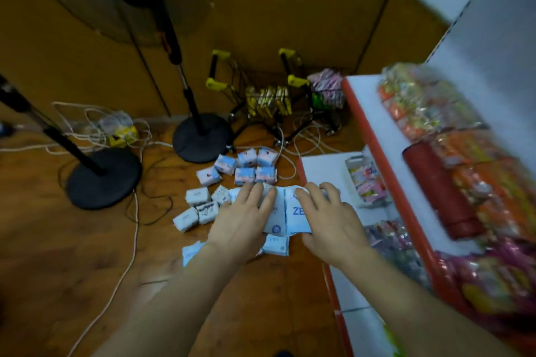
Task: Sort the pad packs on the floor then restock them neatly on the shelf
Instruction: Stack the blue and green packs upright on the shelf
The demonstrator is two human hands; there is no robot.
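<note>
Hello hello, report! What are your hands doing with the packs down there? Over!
Both hands, left hand and right hand, gripping the white-blue packs. Pink packs and white packs grouped on the floor. Fan cables alongside.

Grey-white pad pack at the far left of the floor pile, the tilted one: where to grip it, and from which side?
Take the grey-white pad pack across its short sides, from above. It lies flat on the wood floor, tilted, with its left and near edges free; another pack touches its right side, so come in from the left. Both the left hand and right hand hold blue-white packs.
</note>
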